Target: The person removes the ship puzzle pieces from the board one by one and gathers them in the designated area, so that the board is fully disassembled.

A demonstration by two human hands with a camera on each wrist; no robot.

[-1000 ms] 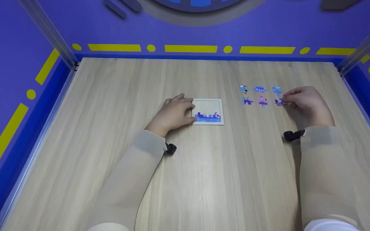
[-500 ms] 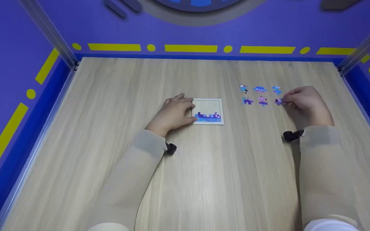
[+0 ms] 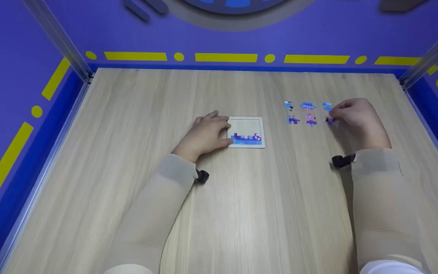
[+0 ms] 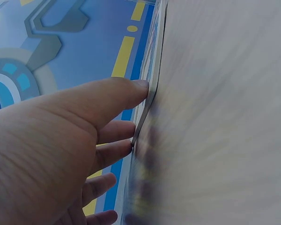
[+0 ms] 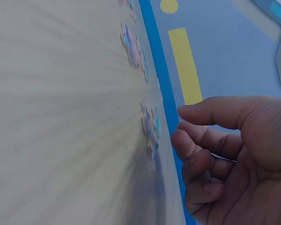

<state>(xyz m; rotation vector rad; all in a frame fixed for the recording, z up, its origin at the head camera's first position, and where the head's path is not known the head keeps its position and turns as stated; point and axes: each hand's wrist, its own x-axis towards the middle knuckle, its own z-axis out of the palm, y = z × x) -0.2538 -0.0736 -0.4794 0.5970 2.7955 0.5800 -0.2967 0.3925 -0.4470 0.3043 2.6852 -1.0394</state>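
A white-framed puzzle tray lies mid-table, with a joined blue and purple strip along its near side. My left hand rests at its left edge, thumb and fingertips touching the frame, fingers fairly straight. Farther right, my right hand hovers over the rightmost jigsaw pieces. Its fingers are loosely bent and nothing shows between thumb and forefinger in the right wrist view. Beneath them lie a purple jigsaw piece, partly covered, and a blue jigsaw piece.
Left of those, more loose jigsaw pieces lie in two rows: a blue piece, a pink piece, a dark purple piece and a multicoloured piece. Blue-purple panels wall the wooden table at back and sides.
My right hand has come up off the lower right purple piece and shifted slightly left and away from me. The piece stays on the table. My left hand and the tray have not moved.
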